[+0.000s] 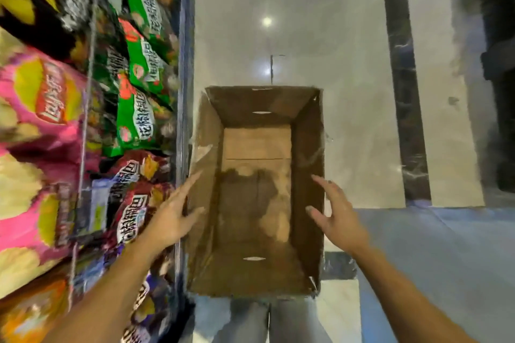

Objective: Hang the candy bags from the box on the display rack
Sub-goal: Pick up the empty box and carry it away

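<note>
A brown cardboard box (206,175) stands open on the floor below me, and I see no bags inside it, only its bare bottom. My left hand (170,217) reaches toward the box's left wall with fingers straight, at or just beside the wall. My right hand (337,217) hovers at the box's right wall with fingers spread, holding nothing. The display rack (182,92) fills the left side, hung with green bags (136,117), dark red bags (131,214) and pink chip bags (41,108).
A pale tiled floor with a dark stripe (401,78) stretches past the box. A blue-grey mat (446,259) lies to the right. Dark furniture (501,92) stands at the far right edge. My legs (267,320) show under the box's near wall.
</note>
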